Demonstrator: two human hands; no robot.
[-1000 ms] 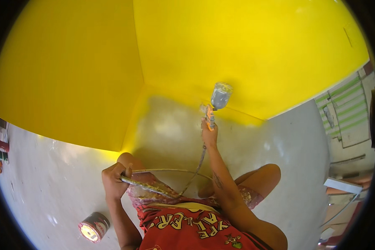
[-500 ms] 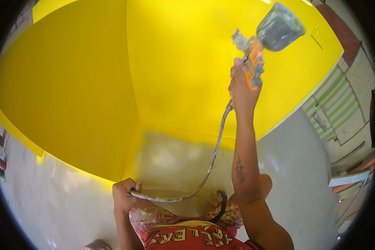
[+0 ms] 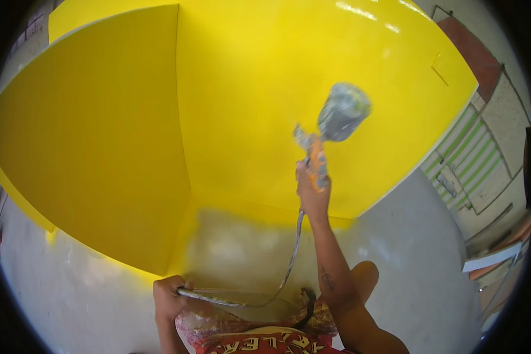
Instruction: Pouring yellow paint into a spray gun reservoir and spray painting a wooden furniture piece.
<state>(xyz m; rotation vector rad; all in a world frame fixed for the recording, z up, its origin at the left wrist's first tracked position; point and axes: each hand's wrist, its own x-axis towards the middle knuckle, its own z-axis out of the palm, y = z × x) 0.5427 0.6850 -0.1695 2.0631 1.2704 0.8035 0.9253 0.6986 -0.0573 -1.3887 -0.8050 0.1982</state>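
A spray gun (image 3: 316, 159) with an orange body and a grey, paint-smeared cup (image 3: 343, 113) on top is gripped in my right hand (image 3: 314, 193). It is held in front of a glossy yellow panel (image 3: 242, 106). From the gun's grip a grey, paint-spotted hose (image 3: 291, 265) hangs in a curve down to my left hand (image 3: 171, 298), which is closed round it beside my lap. A second yellow panel (image 3: 94, 141), duller, meets the first at an upright inner corner on the left.
The grey floor (image 3: 395, 248) carries yellow overspray along the panels' lower edges. To the right lie a green-and-white striped piece (image 3: 469, 153), a dark red sheet (image 3: 472, 56) and a white strip (image 3: 492, 257). My bent knee (image 3: 364, 280) is beside my right arm.
My right hand has brought the spray gun down and to the left, closer to me. My left hand, still on the hose, appears slightly lower. The view has shifted a little.
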